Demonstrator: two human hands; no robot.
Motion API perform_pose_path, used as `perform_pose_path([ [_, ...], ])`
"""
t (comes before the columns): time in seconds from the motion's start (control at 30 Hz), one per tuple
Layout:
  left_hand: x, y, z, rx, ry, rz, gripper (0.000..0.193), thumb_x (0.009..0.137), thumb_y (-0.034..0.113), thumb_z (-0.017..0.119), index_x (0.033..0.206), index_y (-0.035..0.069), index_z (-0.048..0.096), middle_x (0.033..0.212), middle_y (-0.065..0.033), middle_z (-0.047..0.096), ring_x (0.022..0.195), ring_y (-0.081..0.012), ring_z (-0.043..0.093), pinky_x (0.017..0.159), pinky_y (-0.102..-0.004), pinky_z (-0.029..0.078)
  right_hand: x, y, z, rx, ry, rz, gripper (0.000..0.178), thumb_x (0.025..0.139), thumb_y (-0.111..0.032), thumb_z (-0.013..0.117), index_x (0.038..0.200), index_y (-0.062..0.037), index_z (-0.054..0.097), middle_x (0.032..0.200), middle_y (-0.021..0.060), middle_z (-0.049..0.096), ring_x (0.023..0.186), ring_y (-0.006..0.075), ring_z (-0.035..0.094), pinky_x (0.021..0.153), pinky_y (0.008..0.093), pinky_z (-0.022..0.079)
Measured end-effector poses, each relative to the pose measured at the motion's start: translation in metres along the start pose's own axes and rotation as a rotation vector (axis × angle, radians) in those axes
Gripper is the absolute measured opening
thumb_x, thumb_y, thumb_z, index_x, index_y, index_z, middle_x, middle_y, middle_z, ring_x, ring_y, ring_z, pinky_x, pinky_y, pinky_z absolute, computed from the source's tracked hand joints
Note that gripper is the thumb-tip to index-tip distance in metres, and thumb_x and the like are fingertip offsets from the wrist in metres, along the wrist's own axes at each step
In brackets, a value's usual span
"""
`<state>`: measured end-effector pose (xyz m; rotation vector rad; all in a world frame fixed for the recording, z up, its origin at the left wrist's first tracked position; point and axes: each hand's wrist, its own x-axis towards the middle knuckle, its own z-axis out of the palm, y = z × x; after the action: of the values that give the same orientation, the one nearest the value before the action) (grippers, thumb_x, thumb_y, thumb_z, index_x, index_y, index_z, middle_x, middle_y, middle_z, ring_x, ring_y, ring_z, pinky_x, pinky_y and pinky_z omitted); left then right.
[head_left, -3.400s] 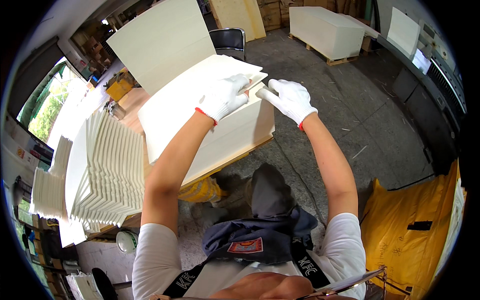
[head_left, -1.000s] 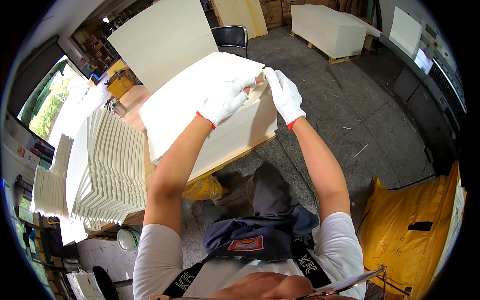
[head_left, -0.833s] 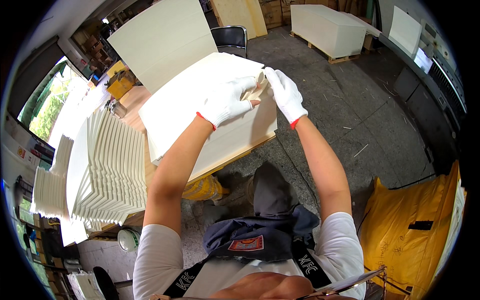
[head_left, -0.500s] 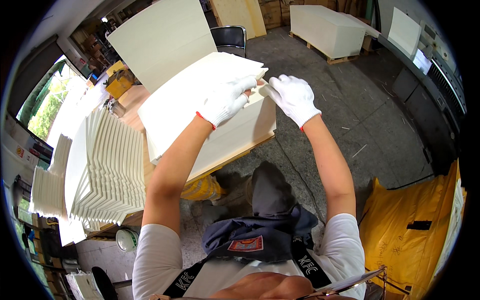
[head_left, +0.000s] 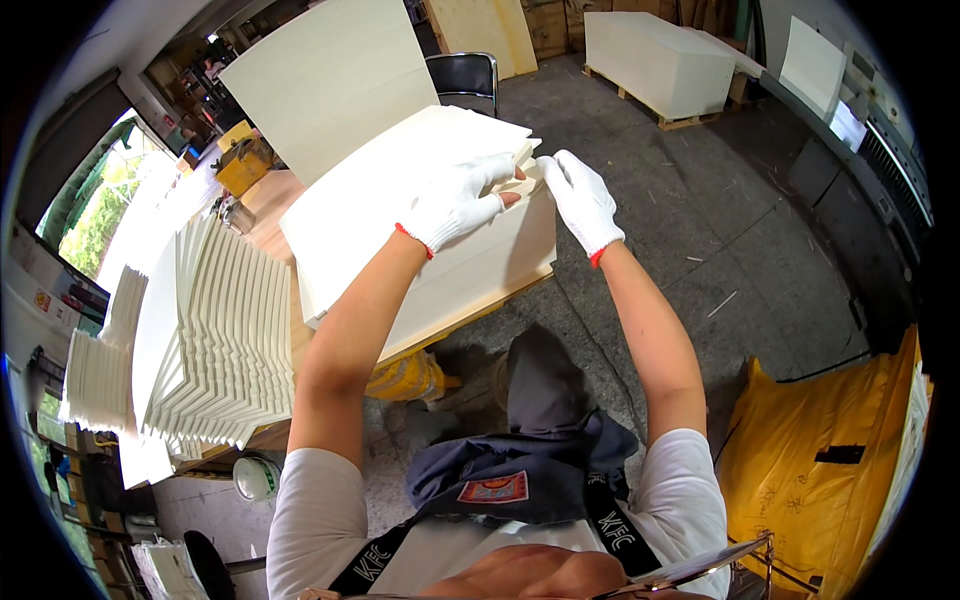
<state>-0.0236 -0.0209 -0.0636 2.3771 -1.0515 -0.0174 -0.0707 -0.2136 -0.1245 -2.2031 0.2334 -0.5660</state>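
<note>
In front of me stands a tall stack of large white paperboard sheets (head_left: 380, 175), its right-hand corner fanned into layers. My left hand (head_left: 462, 203), in a white glove with bare thumb and finger tips, lies over that corner. Its thumb and forefinger are spread apart at the sheet edges. My right hand (head_left: 582, 198), also gloved, is closed at the corner's outer side, fingertips pressed together on the sheet edges; how many sheets it pinches is hidden. Behind the stack a white board (head_left: 335, 85) stands tilted up.
Staggered piles of white sheets (head_left: 225, 335) sit at the left on the wooden table (head_left: 275, 205). A yellow-covered bulk (head_left: 820, 470) is at the lower right. Farther off are a black chair (head_left: 468, 78), a palleted white stack (head_left: 655, 65) and a dark machine (head_left: 850, 200).
My left thumb and forefinger have spread apart at the sheet edges. The right hand has drawn slightly inward, its fingers closing at the corner.
</note>
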Motion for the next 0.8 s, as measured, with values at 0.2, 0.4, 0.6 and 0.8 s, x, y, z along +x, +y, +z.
perform_pose_path([
  [0.2, 0.001, 0.004, 0.000, 0.000, -0.005, -0.062, 0.029, 0.092, 0.019, 0.069, 0.121, 0.014, 0.067, 0.096, -0.0107, 0.072, 0.078, -0.0163, 0.066, 0.075, -0.0334, 0.053, 0.006, 0.021, -0.002, 0.258, 0.021, 0.123, 0.058, 0.097, -0.062, 0.047, 0.091, -0.0063, 0.062, 0.080, 0.0124, 0.065, 0.077, 0.0282, 0.062, 0.074, 0.0389, 0.046],
  [0.4, 0.002, 0.001, 0.000, 0.010, -0.002, -0.051, 0.029, 0.093, 0.019, 0.069, 0.121, 0.014, 0.067, 0.093, -0.0103, 0.071, 0.077, -0.0152, 0.065, 0.075, -0.0328, 0.053, 0.004, 0.033, -0.005, 0.191, -0.010, 0.168, 0.061, 0.095, -0.064, 0.045, 0.093, -0.0068, 0.064, 0.080, 0.0125, 0.067, 0.080, 0.0278, 0.066, 0.076, 0.0400, 0.046],
  [0.6, -0.004, -0.009, 0.005, 0.219, 0.166, 0.294, 0.038, 0.084, 0.012, 0.067, 0.121, 0.018, 0.068, 0.111, -0.0127, 0.070, 0.094, -0.0277, 0.069, 0.083, -0.0381, 0.055, -0.004, 0.005, -0.011, -0.257, -0.133, 0.050, 0.066, 0.093, -0.070, 0.044, 0.097, -0.0081, 0.065, 0.088, 0.0166, 0.069, 0.088, 0.0322, 0.068, 0.077, 0.0416, 0.049],
  [0.8, -0.005, -0.008, 0.010, 0.312, 0.270, 0.367, 0.042, 0.080, 0.012, 0.067, 0.121, 0.015, 0.067, 0.120, -0.0127, 0.067, 0.100, -0.0347, 0.066, 0.087, -0.0405, 0.055, -0.006, 0.005, -0.012, -0.364, -0.108, -0.120, 0.066, 0.094, -0.070, 0.044, 0.102, -0.0081, 0.066, 0.096, 0.0177, 0.070, 0.095, 0.0352, 0.068, 0.080, 0.0458, 0.050],
])
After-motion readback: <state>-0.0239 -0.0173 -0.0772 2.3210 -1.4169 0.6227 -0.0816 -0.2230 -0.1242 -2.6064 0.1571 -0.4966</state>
